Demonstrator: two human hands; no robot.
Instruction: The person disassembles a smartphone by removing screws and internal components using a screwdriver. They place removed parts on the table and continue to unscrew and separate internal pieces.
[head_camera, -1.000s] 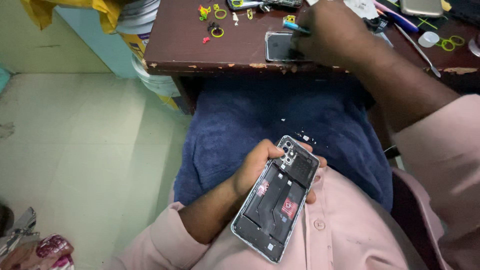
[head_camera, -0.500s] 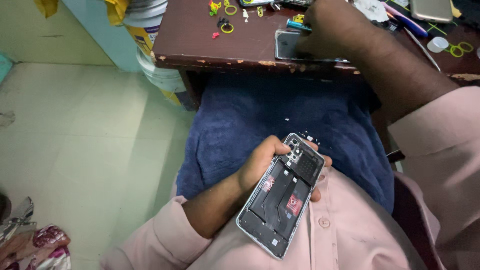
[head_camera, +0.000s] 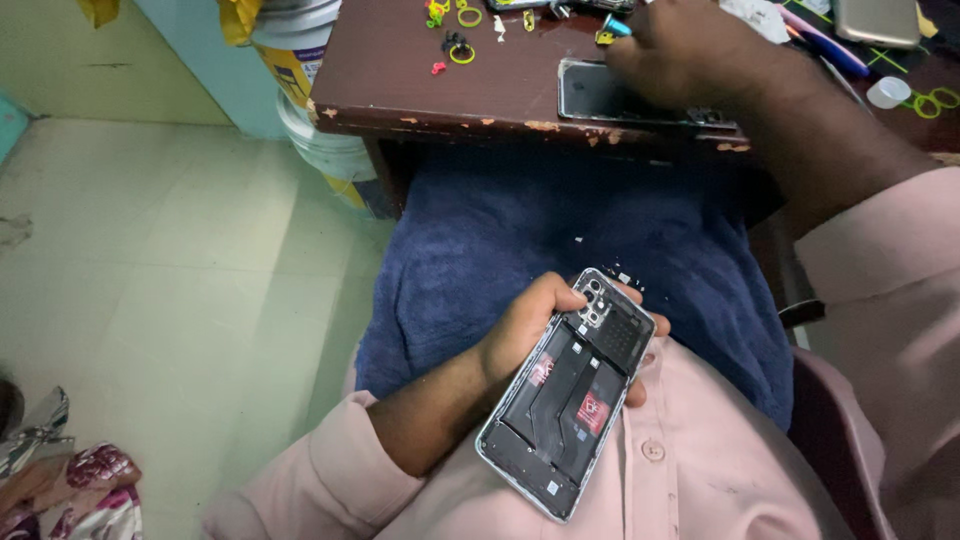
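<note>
My left hand (head_camera: 535, 330) grips an opened phone (head_camera: 570, 395) with its back cover off, black battery and camera module showing, held over my lap against my pink shirt. My right hand (head_camera: 690, 50) reaches out to the brown wooden table (head_camera: 400, 70), fingers down among small parts beside a dark glossy phone back panel (head_camera: 595, 95) that lies near the table's front edge. Whether its fingers hold anything is hidden.
Small yellow rings and coloured bits (head_camera: 455, 25) are scattered on the table. Another phone (head_camera: 875, 20) and a white cap (head_camera: 885, 92) lie at the right. A dark blue towel (head_camera: 520, 230) covers my lap. Stacked paint buckets (head_camera: 300, 80) stand left of the table on the tiled floor.
The view has shifted slightly. My right hand has stayed at the table's small parts with small movement. My left hand keeps holding the opened phone.
</note>
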